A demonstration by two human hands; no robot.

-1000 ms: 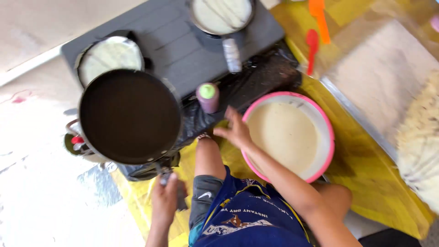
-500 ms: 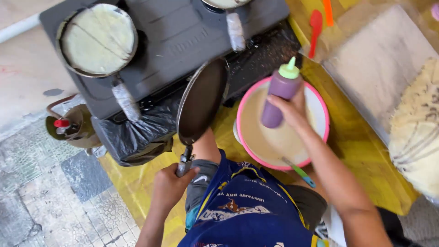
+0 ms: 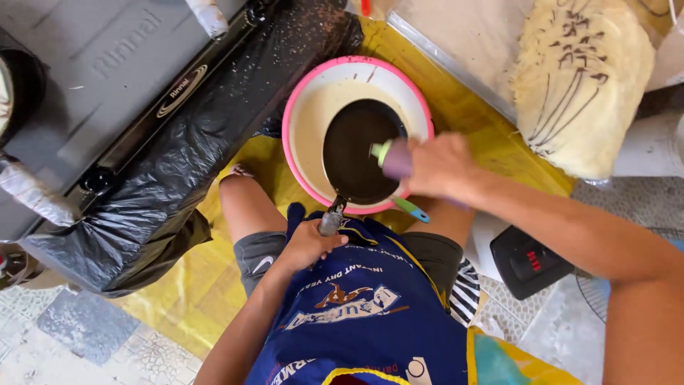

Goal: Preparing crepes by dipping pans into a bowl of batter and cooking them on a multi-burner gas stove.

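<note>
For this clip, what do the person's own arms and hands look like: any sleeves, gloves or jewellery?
Both arms are bare up to the frame edge: no sleeves in sight. The left hand and right hand wear no gloves, and no rings, watch or bracelets show. The only clothing in view is a dark blue apron with printed markings and grey shorts.

Bare arms; blue printed apron (image 3: 370, 314), yellow trim; grey shorts (image 3: 260, 260).

Colours around our pan and bowl

We see a black pan (image 3: 360, 153) over a pink-rimmed bowl (image 3: 299, 114) of cream batter, a purple bottle (image 3: 396, 160) with a green cap, a yellow mat (image 3: 214, 285), a blue printed apron (image 3: 363, 314), and brown streaks on pale crepes (image 3: 581, 82).
</note>
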